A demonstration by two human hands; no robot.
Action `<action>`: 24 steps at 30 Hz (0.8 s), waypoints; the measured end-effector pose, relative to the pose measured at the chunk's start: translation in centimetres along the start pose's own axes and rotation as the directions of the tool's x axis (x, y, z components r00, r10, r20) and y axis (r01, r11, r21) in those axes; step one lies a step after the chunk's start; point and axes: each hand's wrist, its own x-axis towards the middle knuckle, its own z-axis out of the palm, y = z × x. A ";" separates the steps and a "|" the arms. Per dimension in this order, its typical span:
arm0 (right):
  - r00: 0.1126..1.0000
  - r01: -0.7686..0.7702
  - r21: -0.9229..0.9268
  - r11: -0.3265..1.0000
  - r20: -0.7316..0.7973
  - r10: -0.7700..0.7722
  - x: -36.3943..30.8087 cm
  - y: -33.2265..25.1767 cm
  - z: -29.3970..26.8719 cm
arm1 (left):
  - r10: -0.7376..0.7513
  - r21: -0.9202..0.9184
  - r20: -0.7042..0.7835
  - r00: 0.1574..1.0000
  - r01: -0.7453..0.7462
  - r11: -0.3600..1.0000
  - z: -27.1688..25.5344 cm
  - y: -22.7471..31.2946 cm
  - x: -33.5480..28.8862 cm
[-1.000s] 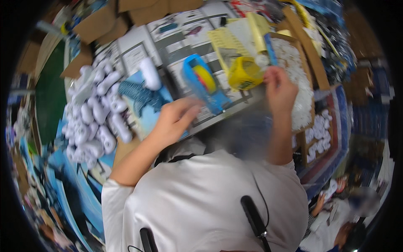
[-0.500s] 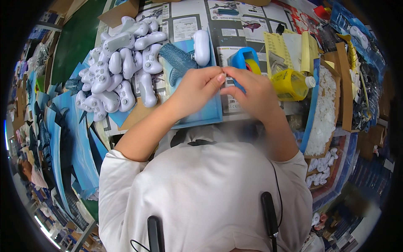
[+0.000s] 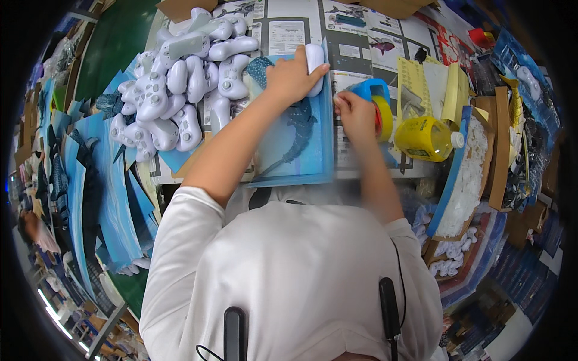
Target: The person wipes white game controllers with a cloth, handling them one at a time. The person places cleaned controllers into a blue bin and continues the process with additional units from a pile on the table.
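Observation:
My left hand [image 3: 292,78] lies over a shallow blue box [image 3: 319,168], fingers spread. Its thumb crosses a white game controller [image 3: 314,90] at the box's upper right, and its index finger points away from me along the controller's left side. A dark, white-spotted toy shark [image 3: 299,129] lies in the box, partly hidden by my left hand and forearm. Right of the box, my right hand [image 3: 357,114] is closed in a pinch; what its fingertips hold, if anything, is too small to make out. Beside it stands a blue tape dispenser [image 3: 371,90] with a yellow roll [image 3: 383,117].
Many white controllers [image 3: 153,99] are heaped at the left. To the right are a yellow bottle [image 3: 423,139] with a white cap, yellow sheets [image 3: 412,81] and a cardboard tray [image 3: 460,180] of white material. Blue card sheets [image 3: 111,198] stand at the far left.
My hands were together above the box's right edge. They have parted: the left has moved up-left onto the controller, the right has moved slightly right beside the tape dispenser.

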 end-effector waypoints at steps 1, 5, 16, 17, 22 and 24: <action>0.999 -0.049 -0.031 0.998 -0.003 0.048 0.7 0.3 0.6 | -0.038 -0.042 0.056 0.998 0.041 0.998 0.1 0.2 0.4; 1.000 0.017 -0.007 1.000 0.006 -0.017 2.3 0.1 1.5 | -0.059 -0.227 0.191 0.980 0.103 0.968 0.2 -1.7 2.1; 0.990 -0.103 0.066 0.993 0.101 0.096 2.0 0.8 2.0 | -0.123 -0.208 0.335 0.934 0.201 0.957 0.1 -1.3 1.6; 0.992 -0.089 0.049 0.995 0.096 0.084 1.8 0.8 1.9 | -0.110 -0.215 0.316 0.942 0.185 0.959 0.2 -1.3 1.6; 0.993 -0.050 0.048 0.998 0.113 0.044 2.0 0.5 2.2 | -0.089 -0.277 0.269 0.959 0.165 0.947 0.8 -2.2 1.8; 0.987 -0.118 0.055 0.991 0.119 0.111 2.1 0.6 2.5 | -0.117 -0.281 0.269 0.956 0.194 0.940 0.6 -1.6 1.8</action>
